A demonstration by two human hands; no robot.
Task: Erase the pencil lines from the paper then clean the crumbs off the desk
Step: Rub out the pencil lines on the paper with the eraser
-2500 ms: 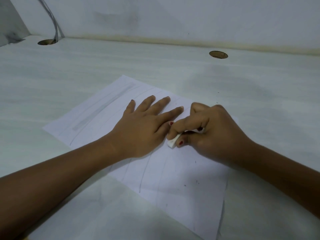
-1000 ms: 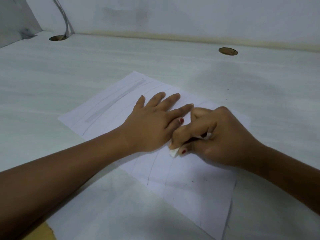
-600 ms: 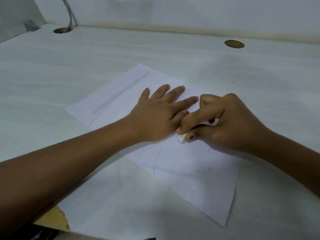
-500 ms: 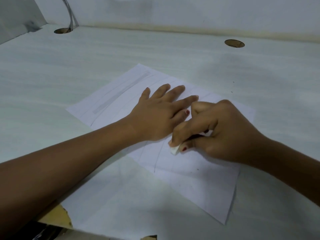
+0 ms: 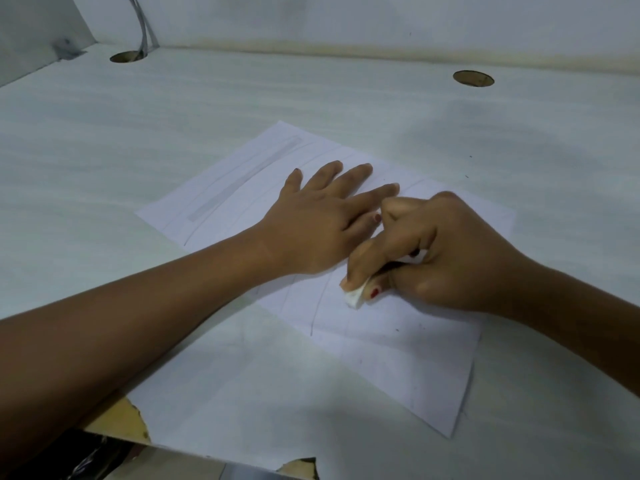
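A white sheet of paper [image 5: 398, 355] lies slanted on the pale desk [image 5: 138, 140], marked with faint pencil lines and a grey shaded strip [image 5: 242, 180] near its far left edge. My left hand [image 5: 318, 223] rests flat on the sheet, fingers spread. My right hand [image 5: 433, 251] is closed around a white eraser [image 5: 355, 296], whose tip touches the paper just right of a pencil line [image 5: 317, 306]. Tiny dark crumbs [image 5: 397, 329] dot the sheet near the eraser.
Two round cable holes sit in the desk, one at the far left [image 5: 128, 57] with a cable rising from it, one at the far right [image 5: 473, 78]. A wall [image 5: 346, 19] backs the desk. The near desk edge [image 5: 131, 419] is chipped, showing brown board.
My right hand has rubbed the eraser back and forth, now drawn toward me along the line. The left hand stays flat on the sheet. The camera has tilted down, showing the desk's near edge.
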